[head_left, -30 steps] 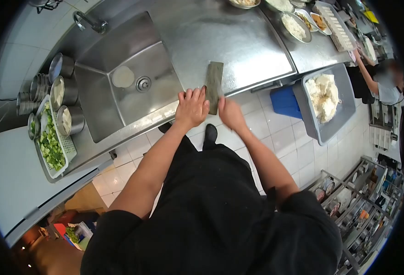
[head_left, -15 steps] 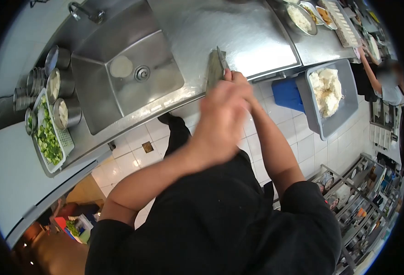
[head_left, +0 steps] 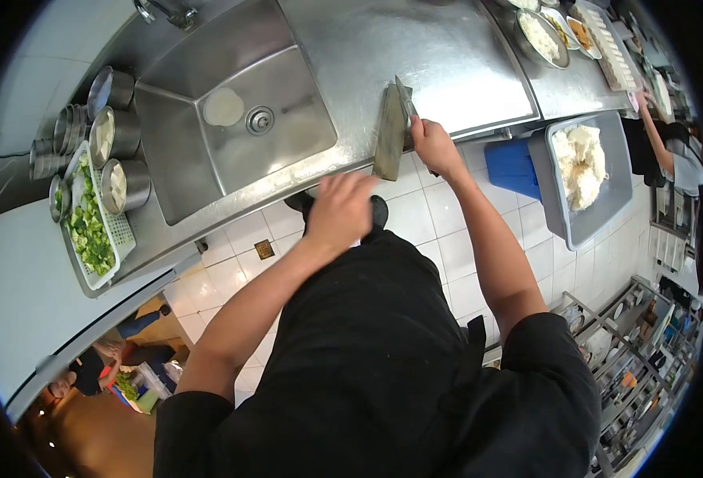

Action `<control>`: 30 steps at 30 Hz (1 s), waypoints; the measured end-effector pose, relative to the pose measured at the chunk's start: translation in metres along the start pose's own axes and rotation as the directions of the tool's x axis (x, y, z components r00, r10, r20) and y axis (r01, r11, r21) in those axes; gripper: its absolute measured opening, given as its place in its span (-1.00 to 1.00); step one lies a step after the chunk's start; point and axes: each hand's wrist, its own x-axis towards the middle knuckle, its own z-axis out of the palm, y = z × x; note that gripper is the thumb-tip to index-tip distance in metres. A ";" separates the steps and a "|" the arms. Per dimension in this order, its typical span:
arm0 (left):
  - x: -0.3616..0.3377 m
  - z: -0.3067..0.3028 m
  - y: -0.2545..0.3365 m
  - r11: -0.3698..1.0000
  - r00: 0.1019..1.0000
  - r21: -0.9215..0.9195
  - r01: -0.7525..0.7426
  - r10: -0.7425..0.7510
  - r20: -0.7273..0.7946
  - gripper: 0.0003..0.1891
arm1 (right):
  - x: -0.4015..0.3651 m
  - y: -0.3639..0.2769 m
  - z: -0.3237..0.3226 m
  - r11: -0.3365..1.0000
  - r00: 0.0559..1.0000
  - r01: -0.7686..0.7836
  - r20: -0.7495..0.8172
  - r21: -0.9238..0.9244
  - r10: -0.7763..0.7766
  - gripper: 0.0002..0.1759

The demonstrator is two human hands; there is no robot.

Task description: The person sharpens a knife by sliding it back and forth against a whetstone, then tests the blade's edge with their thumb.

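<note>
A knife [head_left: 405, 97] points away from me over the steel counter, its handle gripped in my right hand [head_left: 437, 147]. Directly left of the blade lies a long grey-green slab [head_left: 389, 139], which sticks out past the counter's front edge. Whether the blade touches the slab is unclear. My left hand [head_left: 340, 211] hangs in front of the counter edge, left of the slab's near end. It is partly blurred, with its fingers loosely apart and nothing visible in it.
A sink [head_left: 272, 171] with a pale round piece [head_left: 224, 107] is at left. Beyond it are metal pots [head_left: 132, 185] and a basket of cut greens [head_left: 90, 239]. A grey tub [head_left: 618, 171] holds white food at right. Other people [head_left: 674, 151] stand far right and lower left.
My left hand has moved off my right hand, down and to the left. The right hand with the knife is now in plain view. The whole view has shifted slightly.
</note>
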 end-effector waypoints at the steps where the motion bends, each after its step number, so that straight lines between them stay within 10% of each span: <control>1: 0.027 -0.016 0.036 0.994 0.999 -0.099 0.038 -0.039 -0.011 -0.67 | 0.001 0.000 0.000 1.000 1.000 0.002 -0.002 -0.003 -0.002 -0.37; 3: 0.053 -0.064 0.109 0.987 0.979 -0.090 -0.131 0.143 0.145 -0.67 | 0.004 0.003 0.001 1.000 1.000 0.010 -0.013 -0.024 -0.010 -0.37; 5: 0.039 -0.088 0.168 0.941 0.954 -0.152 -0.301 0.297 -0.047 -0.62 | 0.006 0.009 0.002 0.999 1.000 0.021 -0.017 -0.038 -0.022 -0.37; 8: 0.017 -0.046 0.140 0.916 0.917 -0.064 -0.396 0.398 0.013 -0.60 | 0.007 0.004 0.000 0.999 1.000 0.025 -0.008 -0.031 -0.025 -0.38; 12: -0.013 0.007 0.025 0.903 0.961 0.328 -0.277 0.264 0.085 -0.63 | 0.009 0.012 0.002 0.998 0.998 0.065 -0.019 -0.018 -0.065 -0.39; 18: 0.031 -0.002 -0.059 0.981 0.945 -0.075 0.177 -0.191 -0.266 -0.78 | 0.002 0.013 0.011 0.991 0.984 0.135 -0.117 0.000 -0.134 -0.42; 21: 0.068 0.034 -0.071 0.937 0.956 -0.232 0.260 -0.284 -0.074 -0.75 | -0.002 0.001 0.016 0.990 0.974 0.123 -0.182 -0.062 -0.132 -0.45; 30: 0.074 0.076 -0.052 0.984 0.978 -0.053 0.169 -0.174 -0.115 -0.72 | -0.016 0.036 0.046 0.938 0.942 0.269 -0.145 -0.218 -0.303 -0.52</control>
